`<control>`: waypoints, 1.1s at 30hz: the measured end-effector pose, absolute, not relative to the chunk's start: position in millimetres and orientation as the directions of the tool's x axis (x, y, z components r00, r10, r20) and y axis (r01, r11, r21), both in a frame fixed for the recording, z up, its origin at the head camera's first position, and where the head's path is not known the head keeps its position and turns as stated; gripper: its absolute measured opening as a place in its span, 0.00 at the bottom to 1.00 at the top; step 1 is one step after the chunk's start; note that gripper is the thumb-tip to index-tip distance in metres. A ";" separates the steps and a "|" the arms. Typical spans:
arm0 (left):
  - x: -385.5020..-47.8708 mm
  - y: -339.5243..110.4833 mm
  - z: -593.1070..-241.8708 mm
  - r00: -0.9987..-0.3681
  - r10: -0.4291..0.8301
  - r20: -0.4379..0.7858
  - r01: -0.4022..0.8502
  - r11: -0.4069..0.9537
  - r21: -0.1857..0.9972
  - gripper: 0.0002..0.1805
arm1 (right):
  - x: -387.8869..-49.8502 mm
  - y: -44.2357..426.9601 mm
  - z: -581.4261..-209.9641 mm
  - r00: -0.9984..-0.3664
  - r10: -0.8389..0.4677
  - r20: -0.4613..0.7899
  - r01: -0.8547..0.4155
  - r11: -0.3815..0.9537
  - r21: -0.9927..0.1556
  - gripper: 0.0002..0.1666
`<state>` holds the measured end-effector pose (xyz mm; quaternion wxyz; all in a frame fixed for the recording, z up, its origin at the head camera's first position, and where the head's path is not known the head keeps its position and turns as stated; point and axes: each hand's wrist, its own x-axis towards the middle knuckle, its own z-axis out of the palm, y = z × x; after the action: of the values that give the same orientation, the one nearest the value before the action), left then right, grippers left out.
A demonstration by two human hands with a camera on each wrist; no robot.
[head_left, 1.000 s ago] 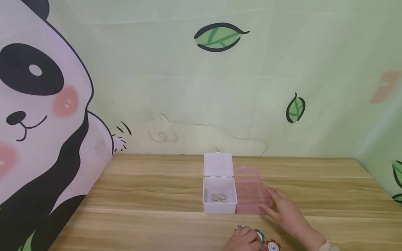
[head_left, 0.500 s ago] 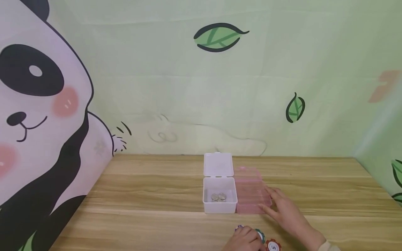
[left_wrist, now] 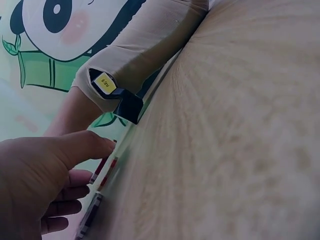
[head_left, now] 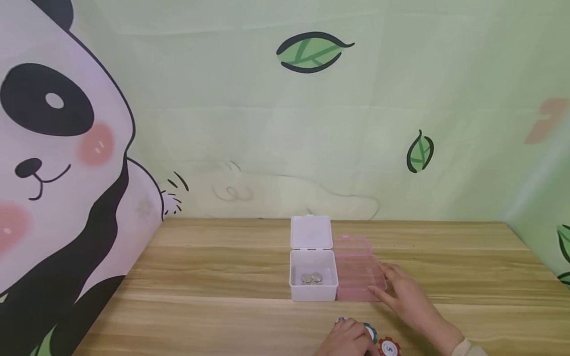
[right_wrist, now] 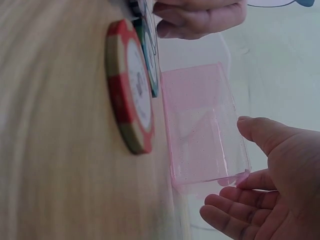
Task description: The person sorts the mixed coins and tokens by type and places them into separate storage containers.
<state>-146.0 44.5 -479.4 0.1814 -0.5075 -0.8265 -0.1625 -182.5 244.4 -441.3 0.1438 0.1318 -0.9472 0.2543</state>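
My left hand (head_left: 349, 338) pinches a poker chip (left_wrist: 102, 165) at the front of the table, thumb on one edge and a finger by the other. Around its fingers lie a blue-edged chip (head_left: 341, 321), a green one (head_left: 370, 331) and a red one (head_left: 389, 347) marked 5. A see-through pink box (head_left: 358, 277) stands beyond, its lid back. My right hand (head_left: 409, 299) holds its right side, thumb at the front wall (right_wrist: 205, 125), fingers round the corner. A white box (head_left: 313, 292) with its lid raised stands against it, with coins (head_left: 311, 278) inside.
The wood-grain table (head_left: 213, 282) reaches back to a pale green cloth (head_left: 222, 99) printed with leaves and a panda (head_left: 49, 148). The left wrist view shows a sleeve (left_wrist: 135, 45) and a dark strap mount (left_wrist: 129, 105).
Both hands keep their places on the chip and the pink box. The head view has shifted very slightly.
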 end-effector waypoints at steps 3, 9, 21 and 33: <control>-147.8 44.1 -473.8 -0.416 0.792 0.446 0.904 0.415 0.106 0.06 | -182.4 244.2 -440.6 -0.925 -0.175 0.338 -0.321 0.836 -0.445 0.34; -149.9 41.4 -464.1 -0.420 0.800 0.429 0.897 0.437 0.063 0.07 | -181.8 243.0 -439.6 -0.927 -0.172 0.334 -0.317 0.836 -0.448 0.35; -152.4 33.1 -444.4 -0.442 0.801 0.404 0.871 0.492 -0.022 0.14 | -180.3 240.9 -440.0 -0.923 -0.171 0.344 -0.318 0.844 -0.433 0.36; -159.7 21.0 -430.0 -0.508 0.766 0.394 0.845 0.531 0.059 0.19 | -178.2 239.4 -439.9 -0.925 -0.162 0.345 -0.310 0.846 -0.434 0.37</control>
<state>-159.7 21.0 -430.0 0.1624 -0.4686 -0.8597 -0.1226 -178.2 239.4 -439.9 0.1490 0.1243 -0.9490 0.2484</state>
